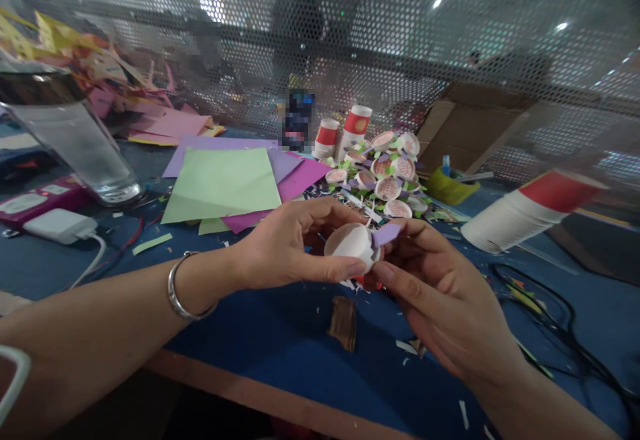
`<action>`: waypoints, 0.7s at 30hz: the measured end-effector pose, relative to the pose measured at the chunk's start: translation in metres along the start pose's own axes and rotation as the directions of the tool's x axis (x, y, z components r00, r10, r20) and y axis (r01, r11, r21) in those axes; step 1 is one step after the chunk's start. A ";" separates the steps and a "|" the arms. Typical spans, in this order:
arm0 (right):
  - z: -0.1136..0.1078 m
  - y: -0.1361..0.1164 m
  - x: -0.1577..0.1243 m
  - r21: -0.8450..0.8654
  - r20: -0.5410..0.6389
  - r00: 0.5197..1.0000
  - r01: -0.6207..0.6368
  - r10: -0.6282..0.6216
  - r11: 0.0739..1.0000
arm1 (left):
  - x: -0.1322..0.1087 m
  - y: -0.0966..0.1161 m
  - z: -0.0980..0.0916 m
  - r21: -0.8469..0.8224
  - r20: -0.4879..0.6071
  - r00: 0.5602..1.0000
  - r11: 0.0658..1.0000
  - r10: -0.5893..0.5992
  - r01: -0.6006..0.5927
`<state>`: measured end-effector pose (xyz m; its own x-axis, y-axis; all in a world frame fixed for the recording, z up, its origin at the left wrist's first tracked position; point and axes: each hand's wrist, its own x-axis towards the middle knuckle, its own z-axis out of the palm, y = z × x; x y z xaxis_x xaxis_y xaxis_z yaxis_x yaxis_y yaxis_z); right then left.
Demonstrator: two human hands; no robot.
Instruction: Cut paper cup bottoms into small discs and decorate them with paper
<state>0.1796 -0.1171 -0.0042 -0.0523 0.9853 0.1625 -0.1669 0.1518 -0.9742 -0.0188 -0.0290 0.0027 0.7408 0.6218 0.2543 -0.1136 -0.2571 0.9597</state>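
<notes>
Near the middle of the view, my left hand (295, 243) is closed on a small white paper cup piece (351, 241), with the thumb along its lower edge and the fingers behind it. My right hand (435, 283) pinches the right side of the same piece, where a purple paper strip (386, 233) sticks out. Whether the strip is attached to the cup piece cannot be made out. Just beyond the hands lies a pile of round cup pieces (387, 188) with green and purple paper bits. Under the hands, a brown scrap (343, 323) rests on the blue table (270, 340).
Green paper (225, 183) and purple sheets lie left of centre. A glass bottle (75, 140) and a white charger (60, 225) stand at left. Stacked paper cups (530, 210) lean at right, near black cables (545, 327). A yellow-green container (453, 190) sits behind.
</notes>
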 end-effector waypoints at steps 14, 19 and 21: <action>0.004 -0.007 0.000 0.091 0.040 0.996 -0.079 0.076 0.993 | 0.001 0.002 -0.002 -0.048 0.093 0.995 0.999 -0.020 0.025; 0.004 -0.008 0.000 0.103 0.066 0.994 -0.089 0.083 0.991 | 0.002 0.002 -0.003 -0.027 0.116 0.993 1.000 -0.013 0.016; 0.003 -0.008 0.000 0.103 0.070 0.994 -0.092 0.085 0.990 | 0.002 0.001 -0.004 0.016 0.102 0.995 1.000 0.009 -0.011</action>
<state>0.1775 -0.1182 0.0039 -0.1352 0.9867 0.0899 -0.2622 0.0518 -0.9636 -0.0202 -0.0257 0.0045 0.8031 0.5410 0.2497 -0.1114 -0.2754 0.9548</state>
